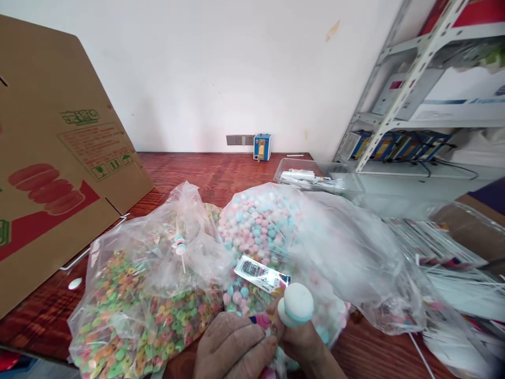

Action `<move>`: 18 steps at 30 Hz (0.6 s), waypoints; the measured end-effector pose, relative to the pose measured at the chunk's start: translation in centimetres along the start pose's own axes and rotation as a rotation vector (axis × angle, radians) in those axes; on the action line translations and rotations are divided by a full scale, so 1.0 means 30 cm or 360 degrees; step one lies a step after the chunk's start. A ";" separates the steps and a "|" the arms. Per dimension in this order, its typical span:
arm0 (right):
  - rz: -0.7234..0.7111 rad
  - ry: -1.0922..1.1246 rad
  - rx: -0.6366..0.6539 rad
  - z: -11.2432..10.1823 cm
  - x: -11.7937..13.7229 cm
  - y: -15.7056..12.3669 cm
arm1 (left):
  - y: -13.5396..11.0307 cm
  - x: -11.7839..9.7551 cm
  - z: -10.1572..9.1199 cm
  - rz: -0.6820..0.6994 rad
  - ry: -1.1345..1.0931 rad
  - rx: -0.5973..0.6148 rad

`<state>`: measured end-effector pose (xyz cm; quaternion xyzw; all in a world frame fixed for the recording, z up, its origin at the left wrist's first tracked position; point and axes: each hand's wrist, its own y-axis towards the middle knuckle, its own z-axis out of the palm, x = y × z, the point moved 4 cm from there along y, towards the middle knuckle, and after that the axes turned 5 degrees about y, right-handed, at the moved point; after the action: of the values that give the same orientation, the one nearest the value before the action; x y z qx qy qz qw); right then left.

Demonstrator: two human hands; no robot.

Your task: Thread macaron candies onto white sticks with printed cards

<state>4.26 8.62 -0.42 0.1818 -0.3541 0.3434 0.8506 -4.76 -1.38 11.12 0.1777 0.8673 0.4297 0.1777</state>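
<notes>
My right hand (302, 342) is closed around white and light blue disc-shaped marshmallows (299, 302), which stick up above its fingers. Any stick under them is hidden. Pressed against it, my left hand (236, 345) has its fingers curled together, and a bit of purple and pink wrapper (260, 319) shows at the fingertips. Just beyond the hands lies a white printed packet (256, 272), on a clear bag of pink and blue marshmallows (256, 226). To the left, a clear bag of coloured ring-shaped pieces (145, 310) carries a small stick of marshmallows (180, 245) on top.
A large cardboard box (47, 147) stands at the left. Behind the bags is a clear plastic tray (347, 181) with white packets. Stacked white printed sleeves (453, 252) lie at the right, below a metal shelf (414, 123). A blue device (262, 147) sits by the wall.
</notes>
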 end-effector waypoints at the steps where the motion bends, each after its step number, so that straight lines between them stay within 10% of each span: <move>1: 0.0005 -0.0009 0.0003 -0.001 0.004 0.003 | -0.009 0.004 0.003 0.0001 -0.0023 -0.0015; 5: 0.0051 -0.0019 0.0017 0.004 0.019 0.013 | -0.052 0.042 0.014 -0.0356 -0.0215 0.0022; 8: 0.0132 0.0035 0.0024 0.019 0.023 0.020 | -0.105 0.109 0.030 -0.1209 -0.0512 -0.0015; 12: 0.0177 0.0077 -0.0009 0.037 0.021 0.027 | -0.195 0.170 0.094 -0.2316 -0.1281 -0.0522; 18: 0.0321 -0.0201 -0.0132 0.077 0.008 0.013 | -0.215 0.188 0.169 -0.2536 -0.1700 -0.0862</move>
<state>3.02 7.73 1.37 0.1313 -0.4374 0.4001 0.7945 -8.36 1.01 2.15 -0.3328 0.4125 0.2320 0.8157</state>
